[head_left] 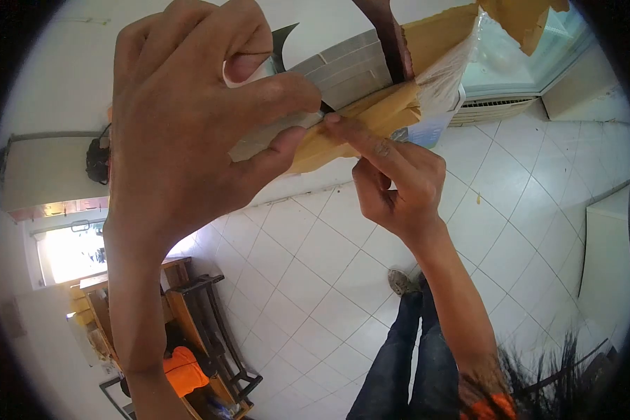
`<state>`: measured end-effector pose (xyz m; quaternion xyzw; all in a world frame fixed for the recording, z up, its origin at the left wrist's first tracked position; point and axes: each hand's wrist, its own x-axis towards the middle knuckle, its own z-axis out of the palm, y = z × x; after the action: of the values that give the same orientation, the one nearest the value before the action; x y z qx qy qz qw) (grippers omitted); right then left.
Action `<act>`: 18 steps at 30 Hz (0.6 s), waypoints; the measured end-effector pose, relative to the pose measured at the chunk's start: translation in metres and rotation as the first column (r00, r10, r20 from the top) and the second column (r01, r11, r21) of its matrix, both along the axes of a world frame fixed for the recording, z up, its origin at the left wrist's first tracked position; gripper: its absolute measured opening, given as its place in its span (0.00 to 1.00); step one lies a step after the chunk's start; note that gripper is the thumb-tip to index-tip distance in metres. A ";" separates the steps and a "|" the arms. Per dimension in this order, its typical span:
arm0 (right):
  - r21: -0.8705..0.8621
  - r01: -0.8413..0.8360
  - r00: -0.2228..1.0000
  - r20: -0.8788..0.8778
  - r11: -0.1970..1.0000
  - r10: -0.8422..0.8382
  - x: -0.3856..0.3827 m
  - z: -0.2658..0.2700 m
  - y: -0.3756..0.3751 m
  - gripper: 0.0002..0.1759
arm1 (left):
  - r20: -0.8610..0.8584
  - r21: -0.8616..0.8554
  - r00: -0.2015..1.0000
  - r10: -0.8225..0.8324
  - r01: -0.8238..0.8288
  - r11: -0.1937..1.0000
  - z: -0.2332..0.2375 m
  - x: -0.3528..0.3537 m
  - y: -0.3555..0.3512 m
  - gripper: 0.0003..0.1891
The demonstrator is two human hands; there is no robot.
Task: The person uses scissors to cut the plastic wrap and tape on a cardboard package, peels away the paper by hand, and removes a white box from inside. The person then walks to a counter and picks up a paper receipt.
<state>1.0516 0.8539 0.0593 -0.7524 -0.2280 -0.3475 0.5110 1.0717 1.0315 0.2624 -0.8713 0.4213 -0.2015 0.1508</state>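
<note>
A package in torn brown wrapping paper (371, 112) lies ahead of me, with a stack of grey boxes (348, 64) showing through the opening. Clear plastic film (451, 66) covers its right side. My left hand (182, 126) is at the left end, its thumb and index finger closed on the paper's edge and its other fingers curled. My right hand (402, 178) touches that same edge with its index fingertip; the thumb and remaining fingers are folded in. Between the two index fingertips shows a small dark strip (327, 108). A dark, curling flap (388, 35) rises above the boxes.
White floor tiles (308, 266) lie below, and my legs in jeans (392, 357) stand on them. Wooden furniture (203, 315) with something orange (185, 371) is at lower left. A white cabinet (609, 252) is at right, and a glass-topped case (518, 66) at upper right.
</note>
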 end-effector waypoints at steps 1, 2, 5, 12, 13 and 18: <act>-0.005 0.003 1.000 0.004 1.000 -0.003 0.000 0.001 -0.001 0.34 | 0.001 -0.001 1.000 -0.002 0.002 1.000 -0.001 0.004 -0.001 0.13; -0.005 0.002 1.000 0.004 1.000 -0.002 0.000 0.002 0.000 0.34 | 0.002 -0.001 1.000 -0.005 0.005 1.000 0.000 0.002 0.000 0.13; -0.004 0.016 1.000 0.006 1.000 -0.016 0.000 0.002 0.000 0.34 | 0.004 -0.002 1.000 -0.013 0.013 1.000 0.000 0.004 0.001 0.13; 0.002 0.023 1.000 0.015 1.000 -0.023 0.000 0.004 0.000 0.36 | 0.009 -0.005 0.999 -0.035 0.035 0.999 0.001 0.006 0.002 0.14; 0.000 0.024 1.000 0.007 1.000 -0.024 0.000 0.005 -0.001 0.36 | 0.009 -0.006 0.999 -0.038 0.038 0.999 0.001 0.006 0.001 0.14; -0.009 0.037 0.999 0.003 0.999 -0.037 0.000 0.004 -0.001 0.37 | 0.014 -0.010 0.998 -0.053 0.053 0.999 0.001 0.005 0.000 0.14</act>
<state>1.0514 0.8531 0.0631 -0.7585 -0.2163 -0.3568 0.5005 1.0772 1.0312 0.2631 -0.8592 0.4421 -0.2137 0.1438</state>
